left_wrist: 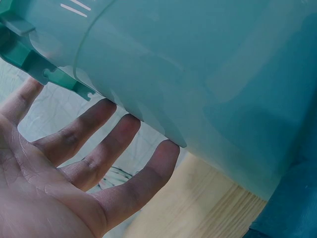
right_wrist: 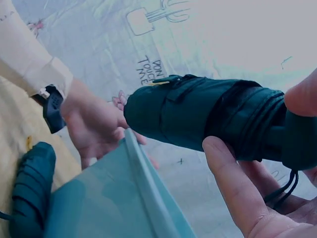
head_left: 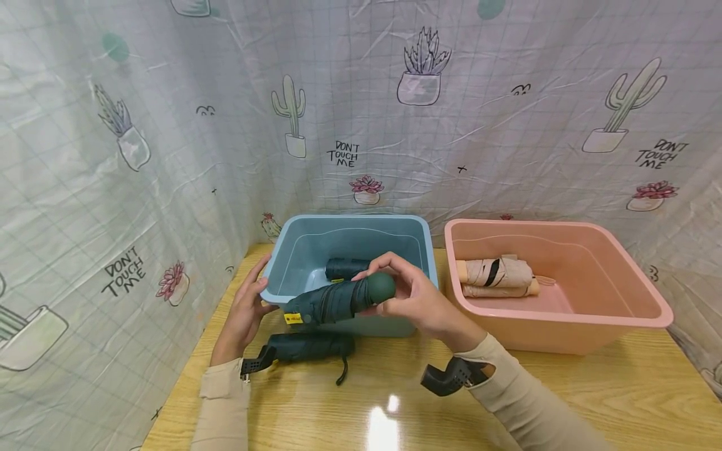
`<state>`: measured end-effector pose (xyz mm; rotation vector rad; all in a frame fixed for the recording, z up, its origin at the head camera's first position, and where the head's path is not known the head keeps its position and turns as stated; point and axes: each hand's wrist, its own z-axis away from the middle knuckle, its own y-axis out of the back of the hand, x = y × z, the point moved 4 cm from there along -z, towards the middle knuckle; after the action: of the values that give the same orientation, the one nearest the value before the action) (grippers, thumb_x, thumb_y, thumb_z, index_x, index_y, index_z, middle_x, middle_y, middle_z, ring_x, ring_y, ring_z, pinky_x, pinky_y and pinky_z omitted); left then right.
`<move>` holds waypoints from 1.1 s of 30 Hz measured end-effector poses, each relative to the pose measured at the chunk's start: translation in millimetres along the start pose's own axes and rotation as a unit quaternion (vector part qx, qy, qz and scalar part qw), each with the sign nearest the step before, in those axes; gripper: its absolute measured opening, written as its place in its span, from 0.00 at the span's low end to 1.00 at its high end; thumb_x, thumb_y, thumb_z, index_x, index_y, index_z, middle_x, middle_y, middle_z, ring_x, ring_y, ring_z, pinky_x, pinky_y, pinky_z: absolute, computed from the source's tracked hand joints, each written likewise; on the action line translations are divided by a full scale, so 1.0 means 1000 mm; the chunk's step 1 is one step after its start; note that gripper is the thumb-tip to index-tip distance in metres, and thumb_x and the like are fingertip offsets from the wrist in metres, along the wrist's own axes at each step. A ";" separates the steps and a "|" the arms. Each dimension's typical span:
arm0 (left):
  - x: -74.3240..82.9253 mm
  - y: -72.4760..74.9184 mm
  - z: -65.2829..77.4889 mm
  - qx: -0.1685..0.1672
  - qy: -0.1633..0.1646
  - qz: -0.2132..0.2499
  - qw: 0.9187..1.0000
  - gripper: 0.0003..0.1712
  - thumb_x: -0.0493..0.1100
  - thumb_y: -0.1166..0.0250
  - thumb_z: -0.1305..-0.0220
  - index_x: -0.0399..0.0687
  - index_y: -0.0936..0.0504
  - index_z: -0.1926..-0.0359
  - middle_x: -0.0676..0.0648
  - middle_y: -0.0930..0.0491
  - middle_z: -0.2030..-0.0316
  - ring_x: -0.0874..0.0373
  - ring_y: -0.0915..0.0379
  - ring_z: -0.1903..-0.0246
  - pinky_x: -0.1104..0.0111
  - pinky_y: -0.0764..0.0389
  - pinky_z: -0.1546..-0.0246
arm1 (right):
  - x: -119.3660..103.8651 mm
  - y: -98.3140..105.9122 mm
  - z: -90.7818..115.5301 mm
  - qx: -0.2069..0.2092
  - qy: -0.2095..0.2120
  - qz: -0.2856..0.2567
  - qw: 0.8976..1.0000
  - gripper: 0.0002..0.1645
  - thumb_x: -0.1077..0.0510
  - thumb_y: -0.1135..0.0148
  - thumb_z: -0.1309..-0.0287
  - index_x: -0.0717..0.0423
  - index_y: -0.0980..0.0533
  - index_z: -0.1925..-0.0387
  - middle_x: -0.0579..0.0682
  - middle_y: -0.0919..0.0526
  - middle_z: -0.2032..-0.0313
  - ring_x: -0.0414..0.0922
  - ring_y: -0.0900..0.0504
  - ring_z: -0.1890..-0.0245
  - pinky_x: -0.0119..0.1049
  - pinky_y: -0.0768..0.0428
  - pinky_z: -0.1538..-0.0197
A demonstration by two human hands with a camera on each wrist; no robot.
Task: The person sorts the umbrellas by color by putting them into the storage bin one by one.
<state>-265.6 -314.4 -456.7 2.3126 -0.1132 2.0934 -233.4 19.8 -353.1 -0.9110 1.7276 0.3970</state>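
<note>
My right hand (head_left: pixel 414 299) grips a folded dark green umbrella (head_left: pixel 333 304) by its handle end, above the front rim of a blue bin (head_left: pixel 361 218). The right wrist view shows this umbrella (right_wrist: pixel 188 114) tied with its strap, a cord loop hanging from the handle. My left hand (head_left: pixel 246 307) is at the bin's left end, its fingers (left_wrist: pixel 131 191) extended and touching the blue wall (left_wrist: pixel 163 64). Inside the bin lies another dark umbrella (head_left: pixel 345 268), partly hidden. A third dark green umbrella (head_left: pixel 310 346) lies on the table in front of the bin.
A pink bin (head_left: pixel 564 318) stands to the right of the blue one, with folded beige umbrellas (head_left: pixel 496 277) lying inside at its left. Both stand on a wooden table (head_left: pixel 316 407). A patterned curtain (head_left: pixel 361 113) hangs behind and along the left side.
</note>
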 end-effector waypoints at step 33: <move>0.000 0.000 -0.002 0.004 0.003 -0.001 1.000 0.32 0.50 0.54 0.18 0.61 0.47 0.18 0.47 0.47 0.21 0.47 0.36 0.31 0.42 0.28 0.42 | 0.016 0.067 -0.105 0.161 -0.175 0.008 0.971 0.22 0.76 0.49 0.47 0.54 0.32 0.53 0.61 0.32 0.40 0.57 0.24 0.43 0.58 0.24 0.36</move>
<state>-267.2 -314.2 -456.8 2.3108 -0.1023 2.1037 -354.6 -12.0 -342.0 -0.5547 1.4216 0.2573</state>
